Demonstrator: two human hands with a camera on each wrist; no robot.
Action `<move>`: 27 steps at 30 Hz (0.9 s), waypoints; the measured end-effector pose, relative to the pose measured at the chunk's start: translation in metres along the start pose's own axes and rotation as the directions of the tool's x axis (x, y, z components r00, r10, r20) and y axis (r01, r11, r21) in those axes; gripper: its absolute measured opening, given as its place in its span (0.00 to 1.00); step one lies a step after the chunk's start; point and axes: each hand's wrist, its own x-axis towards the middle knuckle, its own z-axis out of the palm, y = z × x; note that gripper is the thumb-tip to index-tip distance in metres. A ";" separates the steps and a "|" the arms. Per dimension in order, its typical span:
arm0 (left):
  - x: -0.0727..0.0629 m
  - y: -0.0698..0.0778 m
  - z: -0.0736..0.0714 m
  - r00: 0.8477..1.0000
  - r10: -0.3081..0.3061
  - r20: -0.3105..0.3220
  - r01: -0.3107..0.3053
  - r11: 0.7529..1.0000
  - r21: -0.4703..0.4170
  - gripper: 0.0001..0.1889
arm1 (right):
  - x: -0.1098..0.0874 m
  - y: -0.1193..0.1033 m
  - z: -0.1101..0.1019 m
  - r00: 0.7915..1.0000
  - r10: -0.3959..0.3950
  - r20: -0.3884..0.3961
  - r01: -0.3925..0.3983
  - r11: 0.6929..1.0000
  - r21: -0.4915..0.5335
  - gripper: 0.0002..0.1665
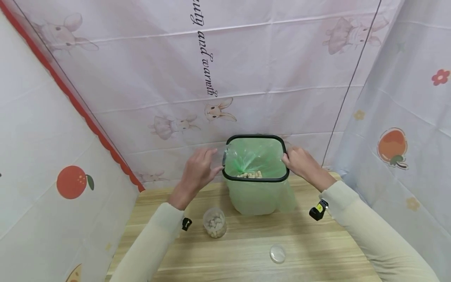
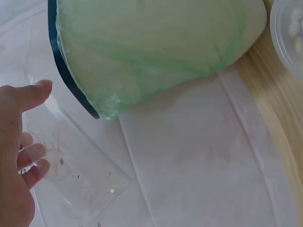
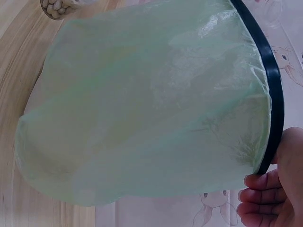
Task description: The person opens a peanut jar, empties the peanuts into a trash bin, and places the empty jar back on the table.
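A bin lined with a pale green bag (image 1: 253, 197) stands on the table, a black rim (image 1: 255, 179) around its mouth. Crumpled green film and pale nut-like pieces (image 1: 251, 174) show inside. My left hand (image 1: 197, 168) is at the bin's left side, thumb near the rim. In the left wrist view, its curled fingers hold a clear plastic bag (image 2: 83, 177), with the thumb apart from them. My right hand (image 1: 302, 161) grips the rim at the right; the right wrist view shows its fingertips (image 3: 255, 181) right at the rim's lower end.
An uncovered clear jar (image 1: 215, 223) of pale nut-like pieces stands left of the bin, near my left forearm. A round clear lid (image 1: 277, 253) lies on the wooden table (image 1: 243, 266) nearer to me. Printed curtains (image 1: 267, 78) hang behind and on both sides.
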 end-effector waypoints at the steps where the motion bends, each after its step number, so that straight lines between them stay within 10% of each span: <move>1: -0.001 0.002 -0.001 1.000 -0.024 -0.004 0.024 0.999 -0.028 0.34 | 0.000 0.000 0.000 1.000 0.001 0.000 -0.001 1.000 -0.002 0.20; 11: -0.011 0.020 -0.017 0.971 -0.240 -0.012 0.233 0.952 -0.200 0.34 | 0.000 0.002 0.001 1.000 0.004 0.013 -0.004 1.000 0.008 0.20; 27: -0.051 0.050 -0.019 0.867 -0.498 0.026 0.447 0.754 -0.481 0.33 | -0.001 0.000 0.001 1.000 0.006 0.007 -0.006 1.000 0.006 0.20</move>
